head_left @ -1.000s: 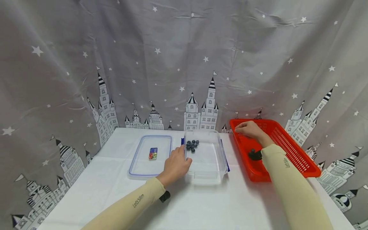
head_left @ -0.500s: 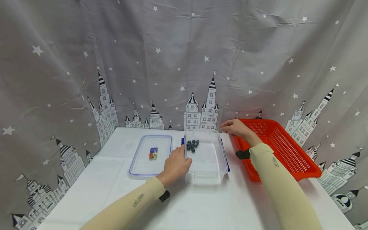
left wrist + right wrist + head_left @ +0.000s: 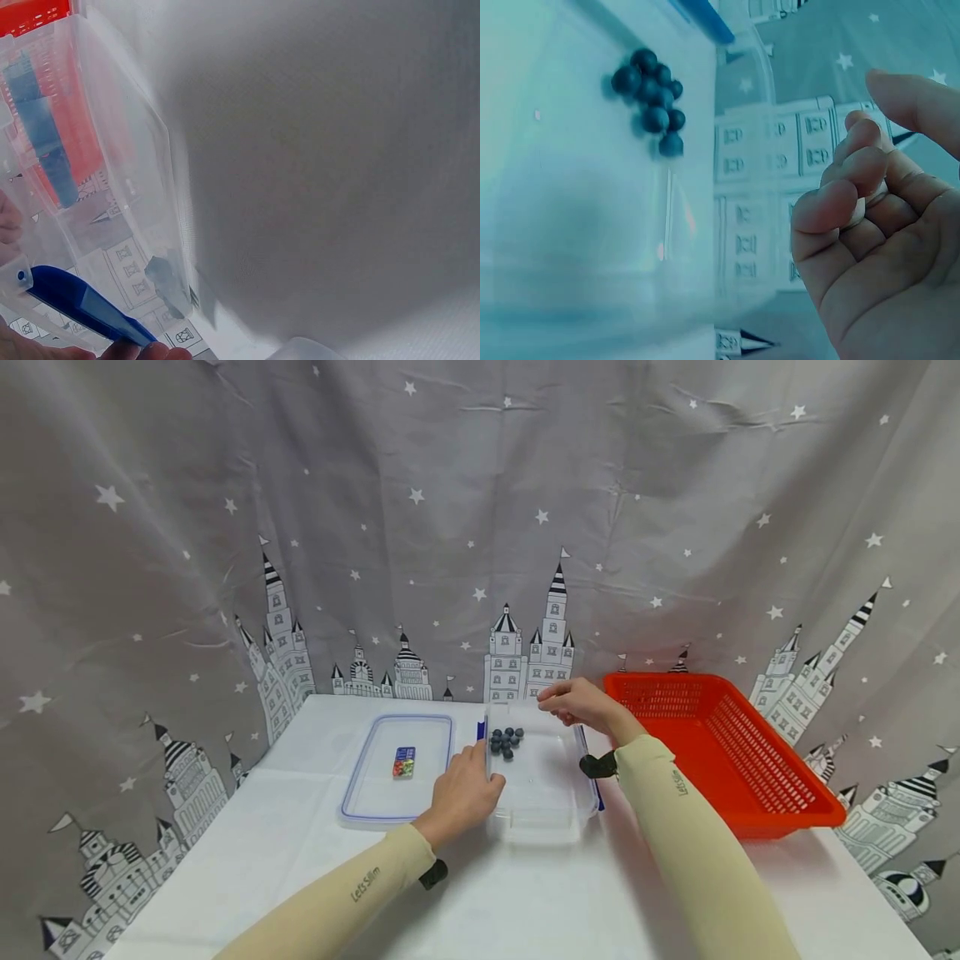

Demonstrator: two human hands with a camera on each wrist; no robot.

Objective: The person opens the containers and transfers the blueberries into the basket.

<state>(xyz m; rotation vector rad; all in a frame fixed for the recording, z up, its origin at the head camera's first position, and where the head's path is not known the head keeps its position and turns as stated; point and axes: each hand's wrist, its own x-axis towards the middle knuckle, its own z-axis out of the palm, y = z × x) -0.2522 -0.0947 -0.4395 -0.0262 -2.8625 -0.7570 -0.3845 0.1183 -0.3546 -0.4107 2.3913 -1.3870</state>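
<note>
A clear plastic food container (image 3: 543, 785) with blue side latches stands mid-table, its top uncovered. Several blueberries (image 3: 507, 742) lie clustered at its left back. My left hand (image 3: 461, 793) holds the container's left side, thumb at the wall; in the left wrist view its fingertips (image 3: 154, 351) are against a blue latch (image 3: 90, 307). Over the container's right back part hovers my right hand (image 3: 581, 703). In the right wrist view its fingers (image 3: 825, 206) are loosely curled, with the thumb a little apart; no object shows between them.
Left of the container lies its clear lid (image 3: 375, 793), blue-edged, with a small printed label (image 3: 404, 762). A red perforated plastic basket (image 3: 765, 768) stands at the right on the white table (image 3: 480, 910). Behind hangs a grey curtain (image 3: 450, 485) with stars and castles.
My right hand has moved left from above the red basket to above the container. My left hand has stayed at the container's left side, and the visible blueberries have not moved.
</note>
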